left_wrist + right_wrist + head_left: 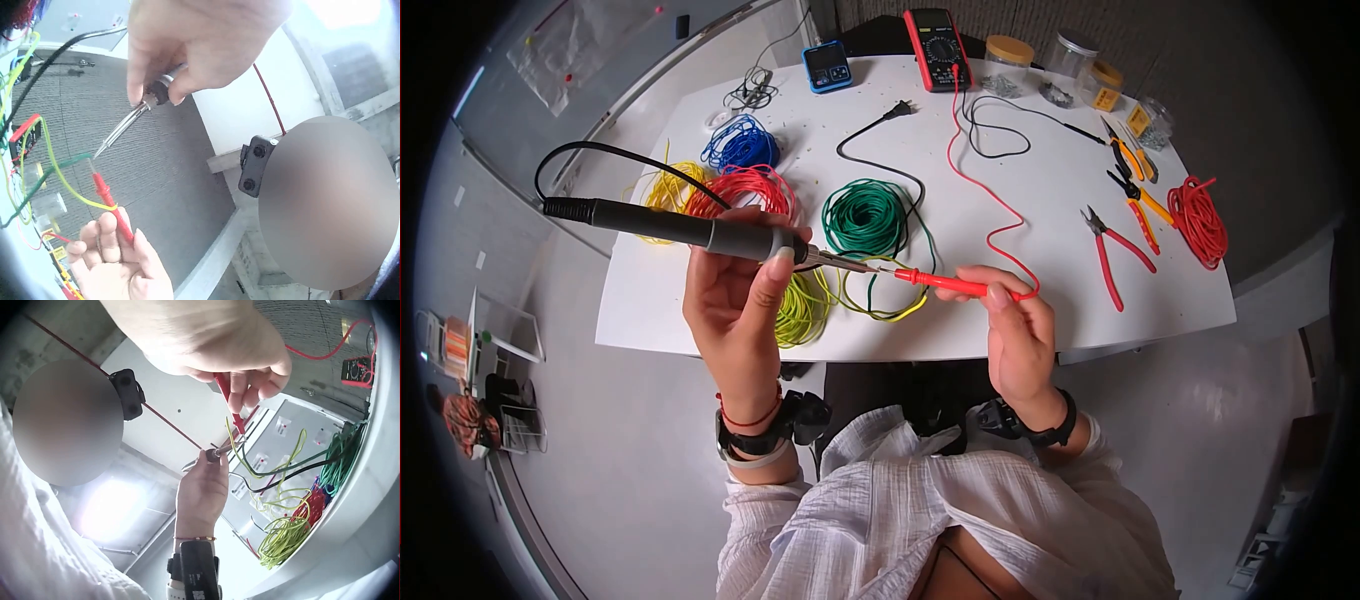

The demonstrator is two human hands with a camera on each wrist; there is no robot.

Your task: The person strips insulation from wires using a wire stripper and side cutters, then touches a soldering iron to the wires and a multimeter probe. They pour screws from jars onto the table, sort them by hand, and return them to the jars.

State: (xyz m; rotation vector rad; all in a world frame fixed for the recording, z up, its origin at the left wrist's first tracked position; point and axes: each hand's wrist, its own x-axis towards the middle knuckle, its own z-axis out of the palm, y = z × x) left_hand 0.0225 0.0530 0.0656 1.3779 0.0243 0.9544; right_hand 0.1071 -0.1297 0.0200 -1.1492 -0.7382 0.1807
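Red plastic probe (945, 284) meets metal soldering iron (700, 232) tip.

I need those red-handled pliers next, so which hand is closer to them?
Right. The right hand, holding the red probe, is just left of the red-handled pliers; the left hand, gripping the soldering iron, sits far across the table.

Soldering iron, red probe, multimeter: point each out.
soldering iron (740, 240), head view, on the grey grip beside the left hand's thumb.
red probe (945, 284), head view, mid shaft, ahead of the right hand's fingers.
multimeter (936, 45), head view, on its dark face.
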